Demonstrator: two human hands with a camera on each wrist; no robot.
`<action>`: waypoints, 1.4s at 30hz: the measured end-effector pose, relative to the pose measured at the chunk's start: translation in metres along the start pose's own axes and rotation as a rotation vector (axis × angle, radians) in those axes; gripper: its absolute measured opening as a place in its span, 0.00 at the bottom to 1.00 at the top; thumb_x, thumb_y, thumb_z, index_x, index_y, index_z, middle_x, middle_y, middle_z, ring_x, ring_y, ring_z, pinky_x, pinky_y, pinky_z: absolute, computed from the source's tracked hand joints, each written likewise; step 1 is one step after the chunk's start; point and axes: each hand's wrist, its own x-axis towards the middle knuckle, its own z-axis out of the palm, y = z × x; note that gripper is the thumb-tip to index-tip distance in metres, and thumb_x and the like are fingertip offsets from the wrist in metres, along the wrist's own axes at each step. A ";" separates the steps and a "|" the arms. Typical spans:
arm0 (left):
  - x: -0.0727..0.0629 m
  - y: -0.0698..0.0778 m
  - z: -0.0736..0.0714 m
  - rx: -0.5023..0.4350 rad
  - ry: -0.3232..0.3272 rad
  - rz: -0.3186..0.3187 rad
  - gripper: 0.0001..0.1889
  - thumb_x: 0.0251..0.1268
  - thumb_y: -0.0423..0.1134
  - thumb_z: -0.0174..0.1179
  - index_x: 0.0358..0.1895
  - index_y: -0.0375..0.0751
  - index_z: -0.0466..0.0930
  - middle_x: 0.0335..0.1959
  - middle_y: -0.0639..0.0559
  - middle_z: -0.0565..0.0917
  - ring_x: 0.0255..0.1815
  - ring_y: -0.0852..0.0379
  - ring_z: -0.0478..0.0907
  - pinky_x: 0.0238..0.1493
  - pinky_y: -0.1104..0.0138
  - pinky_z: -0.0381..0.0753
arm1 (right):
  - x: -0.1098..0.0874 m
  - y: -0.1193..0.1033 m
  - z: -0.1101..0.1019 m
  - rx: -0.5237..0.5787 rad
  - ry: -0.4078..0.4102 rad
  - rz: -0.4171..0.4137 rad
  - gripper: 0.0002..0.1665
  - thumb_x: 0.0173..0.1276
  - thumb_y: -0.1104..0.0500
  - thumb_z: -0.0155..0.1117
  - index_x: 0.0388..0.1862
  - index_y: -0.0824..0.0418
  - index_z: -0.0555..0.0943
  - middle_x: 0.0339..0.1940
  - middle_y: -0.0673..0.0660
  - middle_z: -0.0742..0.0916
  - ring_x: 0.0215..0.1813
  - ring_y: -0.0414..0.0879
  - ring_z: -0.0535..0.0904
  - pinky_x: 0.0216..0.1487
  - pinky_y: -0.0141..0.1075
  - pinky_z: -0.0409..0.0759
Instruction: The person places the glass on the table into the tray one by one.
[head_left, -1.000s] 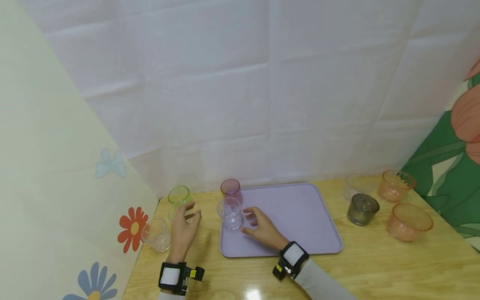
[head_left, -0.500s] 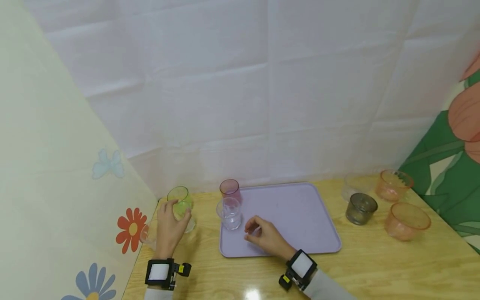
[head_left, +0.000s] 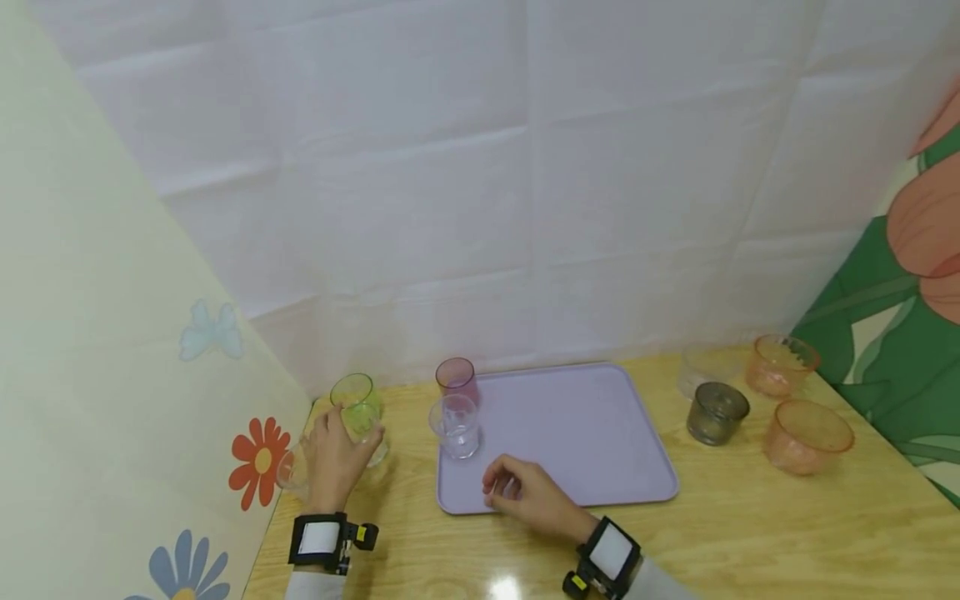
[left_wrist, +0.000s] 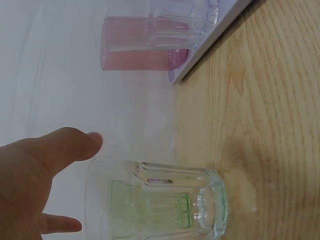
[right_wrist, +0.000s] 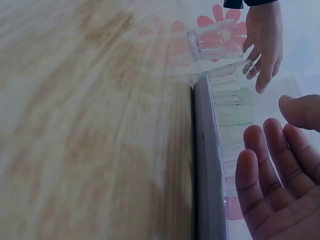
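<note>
My left hand (head_left: 333, 462) reaches over a clear glass (head_left: 372, 442), its thumb and fingers spread about the rim. In the left wrist view the thumb (left_wrist: 75, 145) stands beside this clear glass (left_wrist: 165, 200), and a gap seems to show between them. Behind it is a green glass (head_left: 352, 392). Over the front edge of the lilac tray (head_left: 570, 433), my right hand (head_left: 536, 496) hovers with loosely bent fingers and holds nothing. A clear glass (head_left: 457, 429) and a pink glass (head_left: 457, 379) stand at the tray's left side.
Another clear glass (head_left: 291, 471) is partly hidden by my left hand, near the flowered left wall. On the right stand a dark grey glass bowl (head_left: 717, 414), two orange bowls (head_left: 806, 437) and a clear bowl (head_left: 705, 371). A white sheet (head_left: 420, 208) hangs behind the table.
My left hand has moved left, to the clear glass in front of the green one. My right hand has drawn back from the clear glass on the tray, toward the front edge.
</note>
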 end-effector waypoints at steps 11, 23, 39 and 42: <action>-0.001 -0.004 0.003 0.081 -0.032 -0.006 0.50 0.62 0.49 0.77 0.76 0.20 0.60 0.67 0.15 0.73 0.71 0.20 0.71 0.75 0.21 0.49 | -0.007 -0.001 0.002 0.009 -0.008 0.033 0.09 0.70 0.63 0.74 0.46 0.61 0.83 0.41 0.57 0.90 0.39 0.33 0.82 0.38 0.28 0.83; 0.001 -0.007 0.007 0.115 -0.003 -0.010 0.50 0.62 0.50 0.77 0.73 0.16 0.62 0.67 0.15 0.72 0.72 0.21 0.70 0.78 0.23 0.49 | -0.008 0.000 0.004 0.037 -0.014 0.024 0.09 0.69 0.67 0.71 0.46 0.62 0.83 0.39 0.58 0.90 0.38 0.34 0.84 0.37 0.28 0.83; -0.003 -0.011 0.012 0.058 0.007 -0.024 0.51 0.61 0.51 0.78 0.74 0.17 0.62 0.69 0.16 0.71 0.76 0.20 0.64 0.84 0.35 0.51 | -0.008 0.003 0.007 0.020 0.006 0.036 0.09 0.70 0.63 0.73 0.45 0.61 0.83 0.40 0.58 0.90 0.38 0.33 0.82 0.38 0.29 0.82; -0.003 -0.011 0.012 0.047 0.016 -0.016 0.51 0.61 0.51 0.79 0.74 0.17 0.63 0.70 0.17 0.71 0.76 0.21 0.64 0.84 0.36 0.53 | -0.007 0.004 0.006 0.013 0.010 0.038 0.09 0.70 0.62 0.73 0.46 0.60 0.83 0.40 0.57 0.90 0.38 0.33 0.82 0.38 0.28 0.82</action>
